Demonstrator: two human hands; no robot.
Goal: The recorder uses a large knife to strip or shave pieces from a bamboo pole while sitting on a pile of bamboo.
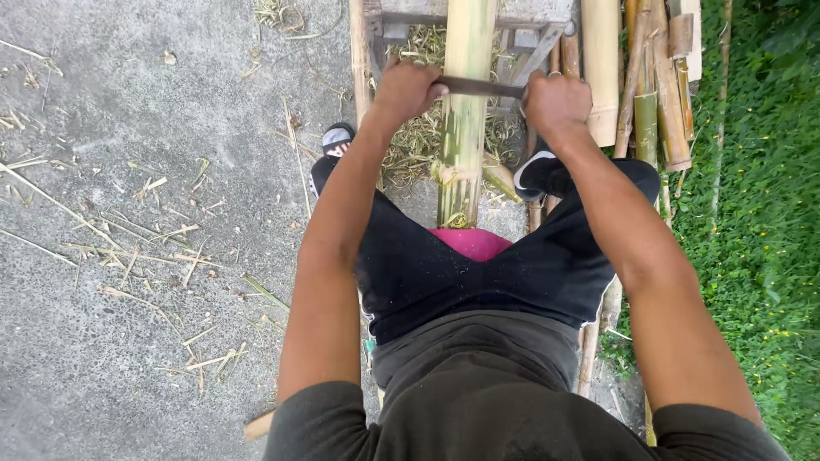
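Bamboo pole [465,111], green-yellow, running from the top centre of the frame down toward the person's lap, where its near end meets a pink cushion [471,242]. A dark, narrow blade [478,86] lies crosswise over the pole in the upper centre. The left hand [406,88] is closed in a fist on the blade's left end, just left of the pole; the right hand [557,102] is closed on the blade's right end, just right of the pole. The pole thus lies between the two grips, touching the blade. Peeled strips curl from the pole below the blade. Shavings [414,141] are heaped on the concrete floor [128,299] under the pole. More bamboo poles [649,94] lie at upper right, beside grass [769,213] along the right edge. A sandalled foot [335,141] shows left of the pole.
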